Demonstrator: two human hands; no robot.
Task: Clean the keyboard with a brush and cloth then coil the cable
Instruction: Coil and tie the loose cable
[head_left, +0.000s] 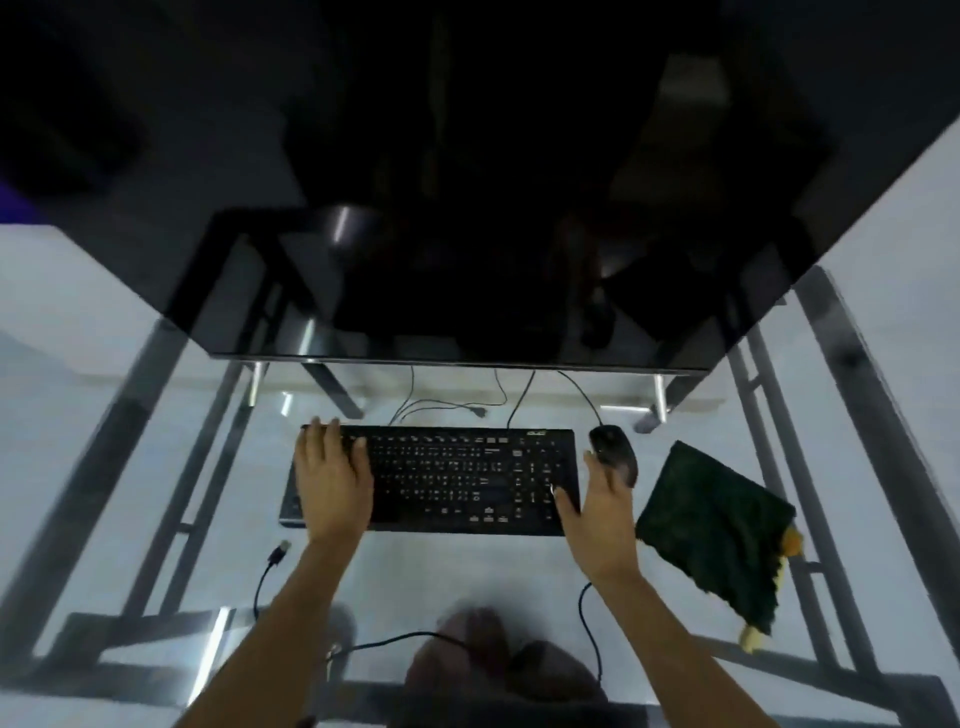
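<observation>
A black keyboard (457, 475) lies on a glass desk (156, 364) below a dark monitor. My left hand (332, 480) rests flat on the keyboard's left end with fingers straight. My right hand (602, 517) hovers open at the keyboard's right edge, palm turned inward, thumb near the number pad. A dark green cloth (719, 530) with yellow edging lies to the right of my right hand. The keyboard's black cable (415, 636) runs loose across the front of the desk, and its USB plug (279, 553) lies free at the front left. No brush is in view.
A black mouse (613, 449) sits beside the keyboard's top right corner, just beyond my right fingertips. The large dark monitor (467, 280) overhangs the back of the desk. Thin cables (452, 402) trail behind the keyboard. Metal frame bars show through the glass.
</observation>
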